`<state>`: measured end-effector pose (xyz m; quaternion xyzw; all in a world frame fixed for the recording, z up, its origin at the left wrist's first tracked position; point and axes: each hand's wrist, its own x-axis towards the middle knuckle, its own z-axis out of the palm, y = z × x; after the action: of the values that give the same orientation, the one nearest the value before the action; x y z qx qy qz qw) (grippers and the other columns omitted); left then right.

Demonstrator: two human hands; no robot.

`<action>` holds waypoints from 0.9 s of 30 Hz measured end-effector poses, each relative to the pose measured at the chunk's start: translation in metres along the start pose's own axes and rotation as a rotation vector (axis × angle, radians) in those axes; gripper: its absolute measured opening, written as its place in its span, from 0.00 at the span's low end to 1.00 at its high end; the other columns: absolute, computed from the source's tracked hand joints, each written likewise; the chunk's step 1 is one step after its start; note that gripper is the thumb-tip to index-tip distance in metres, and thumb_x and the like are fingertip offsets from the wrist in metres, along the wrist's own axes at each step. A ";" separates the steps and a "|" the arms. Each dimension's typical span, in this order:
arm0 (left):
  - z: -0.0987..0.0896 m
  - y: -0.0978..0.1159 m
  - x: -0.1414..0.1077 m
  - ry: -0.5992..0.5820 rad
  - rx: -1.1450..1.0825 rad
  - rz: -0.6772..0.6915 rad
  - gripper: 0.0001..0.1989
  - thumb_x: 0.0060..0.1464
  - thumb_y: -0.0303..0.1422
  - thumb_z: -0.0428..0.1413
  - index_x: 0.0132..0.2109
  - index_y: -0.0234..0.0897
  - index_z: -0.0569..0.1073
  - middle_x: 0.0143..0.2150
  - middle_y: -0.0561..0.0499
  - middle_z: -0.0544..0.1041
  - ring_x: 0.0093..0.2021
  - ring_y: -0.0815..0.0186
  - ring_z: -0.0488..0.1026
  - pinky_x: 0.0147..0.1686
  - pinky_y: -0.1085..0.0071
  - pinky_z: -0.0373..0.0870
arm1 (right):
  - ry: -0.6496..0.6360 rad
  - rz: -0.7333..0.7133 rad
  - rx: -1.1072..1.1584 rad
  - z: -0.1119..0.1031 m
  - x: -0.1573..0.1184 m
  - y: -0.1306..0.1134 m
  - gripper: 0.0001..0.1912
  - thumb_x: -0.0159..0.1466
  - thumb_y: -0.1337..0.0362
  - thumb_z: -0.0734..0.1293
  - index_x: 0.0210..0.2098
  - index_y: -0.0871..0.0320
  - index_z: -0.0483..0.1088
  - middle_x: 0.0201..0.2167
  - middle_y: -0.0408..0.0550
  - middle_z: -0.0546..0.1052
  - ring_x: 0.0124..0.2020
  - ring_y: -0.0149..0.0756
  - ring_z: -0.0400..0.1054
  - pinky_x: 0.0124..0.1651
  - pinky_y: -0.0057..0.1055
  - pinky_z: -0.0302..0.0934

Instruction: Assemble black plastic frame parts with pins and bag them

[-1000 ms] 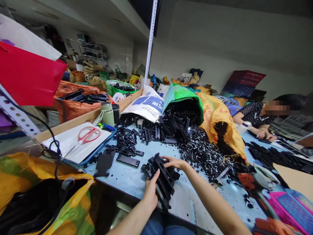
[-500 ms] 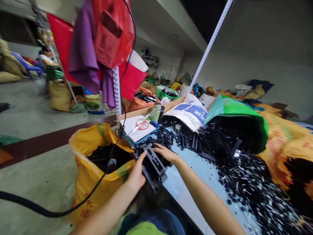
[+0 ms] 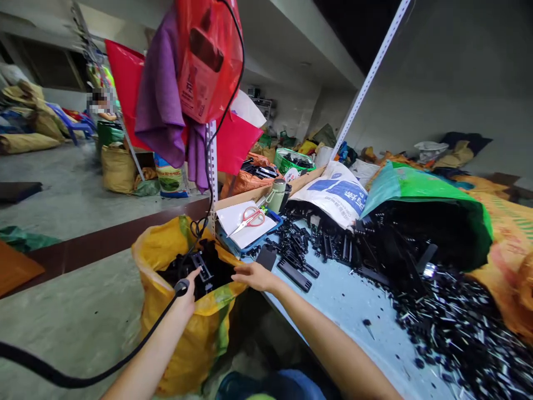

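A black plastic frame [image 3: 202, 270] with crossbars is at the mouth of the yellow woven sack [image 3: 183, 339], above other dark parts inside. My left hand [image 3: 190, 289] reaches over the near rim and grips this frame, its fingertips partly hidden. My right hand [image 3: 255, 276] is at the sack's right rim, beside the table edge, with fingers stretched out and no part in them. Close by on the blue table lie a flat black plate [image 3: 266, 258] and a long black strip [image 3: 294, 275].
Red-handled scissors [image 3: 250, 218] lie on white paper in a blue tray [image 3: 272, 225]. A thermos [image 3: 275, 194] stands behind. A green sack [image 3: 433, 180] and a white sack [image 3: 328, 191] spill black parts. A black cable [image 3: 125, 361] crosses before the yellow sack.
Both hands have moved left from the table edge; the black frame held between them is now in the sack's mouth at my left hand. My right hand has let go. The view has shifted.
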<state>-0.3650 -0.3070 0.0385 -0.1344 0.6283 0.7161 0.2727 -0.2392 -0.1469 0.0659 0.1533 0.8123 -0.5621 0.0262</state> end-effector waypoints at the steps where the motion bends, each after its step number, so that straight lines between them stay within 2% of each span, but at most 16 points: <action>1: 0.008 -0.007 -0.003 -0.007 0.017 0.041 0.17 0.48 0.33 0.56 0.45 0.30 0.69 0.45 0.43 0.73 0.47 0.56 0.70 0.49 0.59 0.65 | 0.019 -0.034 -0.022 -0.007 -0.016 0.007 0.28 0.55 0.49 0.66 0.50 0.59 0.68 0.48 0.48 0.72 0.48 0.42 0.66 0.52 0.34 0.58; 3: 0.028 -0.023 -0.014 -0.009 0.114 0.209 0.25 0.47 0.34 0.58 0.53 0.36 0.64 0.54 0.45 0.67 0.55 0.58 0.62 0.56 0.62 0.57 | 0.096 -0.088 -0.166 -0.026 -0.048 0.021 0.24 0.59 0.50 0.63 0.49 0.58 0.69 0.47 0.47 0.72 0.46 0.39 0.67 0.48 0.31 0.60; 5: 0.054 -0.040 -0.031 -0.078 0.285 0.512 0.31 0.47 0.35 0.58 0.58 0.39 0.57 0.60 0.46 0.60 0.60 0.59 0.56 0.59 0.62 0.51 | 0.260 -0.037 -0.439 -0.049 -0.076 0.036 0.19 0.62 0.52 0.60 0.47 0.56 0.70 0.46 0.46 0.73 0.45 0.38 0.67 0.47 0.30 0.60; 8: 0.103 -0.066 -0.061 -0.376 0.581 0.963 0.26 0.53 0.35 0.52 0.58 0.37 0.57 0.59 0.43 0.60 0.59 0.59 0.57 0.58 0.60 0.53 | 0.505 0.157 -0.724 -0.080 -0.104 0.061 0.14 0.62 0.59 0.60 0.42 0.59 0.71 0.42 0.52 0.73 0.46 0.42 0.65 0.48 0.34 0.57; 10: 0.143 -0.078 -0.075 -0.527 0.845 1.127 0.19 0.55 0.33 0.49 0.54 0.36 0.62 0.55 0.43 0.64 0.57 0.59 0.60 0.56 0.61 0.57 | 0.566 0.210 -0.759 -0.092 -0.112 0.077 0.11 0.60 0.61 0.62 0.39 0.61 0.70 0.41 0.55 0.72 0.47 0.44 0.63 0.48 0.36 0.55; 12: 0.187 -0.084 -0.080 -0.555 1.086 1.177 0.16 0.54 0.29 0.49 0.51 0.35 0.66 0.52 0.42 0.67 0.54 0.59 0.62 0.54 0.62 0.59 | 0.588 0.231 -0.787 -0.094 -0.114 0.090 0.12 0.57 0.63 0.65 0.40 0.60 0.68 0.42 0.55 0.71 0.47 0.45 0.61 0.48 0.36 0.54; 15: 0.251 -0.083 -0.072 -0.466 1.231 1.125 0.15 0.51 0.23 0.48 0.46 0.31 0.69 0.46 0.37 0.70 0.49 0.56 0.66 0.48 0.61 0.63 | 0.606 0.252 -0.795 -0.094 -0.123 0.106 0.15 0.55 0.64 0.66 0.43 0.59 0.66 0.41 0.53 0.71 0.46 0.44 0.60 0.47 0.35 0.54; 17: 0.285 -0.080 -0.062 -0.361 1.290 1.070 0.13 0.50 0.22 0.47 0.43 0.25 0.70 0.43 0.32 0.70 0.46 0.53 0.67 0.43 0.59 0.65 | 0.613 0.265 -0.775 -0.100 -0.139 0.118 0.17 0.55 0.64 0.66 0.44 0.58 0.65 0.39 0.51 0.72 0.45 0.43 0.60 0.46 0.34 0.54; 19: 0.308 -0.076 -0.053 -0.276 1.325 1.026 0.11 0.50 0.22 0.47 0.39 0.23 0.70 0.39 0.29 0.71 0.44 0.49 0.68 0.38 0.57 0.66 | 0.630 0.287 -0.743 -0.115 -0.166 0.131 0.18 0.55 0.63 0.67 0.45 0.57 0.66 0.39 0.50 0.72 0.44 0.42 0.60 0.46 0.33 0.54; 21: 0.320 -0.074 -0.048 -0.233 1.329 1.026 0.09 0.48 0.23 0.49 0.37 0.22 0.70 0.37 0.29 0.71 0.44 0.47 0.68 0.37 0.55 0.66 | 0.675 0.335 -0.701 -0.137 -0.202 0.146 0.17 0.56 0.63 0.66 0.45 0.58 0.67 0.40 0.51 0.72 0.44 0.43 0.60 0.46 0.34 0.54; 24: 0.322 -0.078 -0.052 -0.219 1.270 1.117 0.12 0.49 0.27 0.51 0.41 0.24 0.68 0.43 0.29 0.69 0.49 0.46 0.64 0.42 0.51 0.62 | 0.754 0.433 -0.614 -0.161 -0.263 0.162 0.16 0.60 0.60 0.62 0.45 0.61 0.68 0.40 0.53 0.73 0.42 0.42 0.63 0.43 0.34 0.56; 27: 0.315 -0.094 -0.068 -0.304 1.149 1.230 0.16 0.51 0.34 0.51 0.46 0.30 0.65 0.47 0.36 0.68 0.52 0.53 0.63 0.48 0.57 0.61 | 0.721 0.431 -0.470 -0.156 -0.323 0.169 0.19 0.61 0.54 0.60 0.46 0.60 0.68 0.37 0.50 0.74 0.36 0.37 0.66 0.39 0.30 0.59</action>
<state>-0.2101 -0.0098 0.0523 0.4871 0.8117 0.3171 -0.0576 0.1354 -0.0199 0.0394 0.4931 0.8244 -0.2562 -0.1072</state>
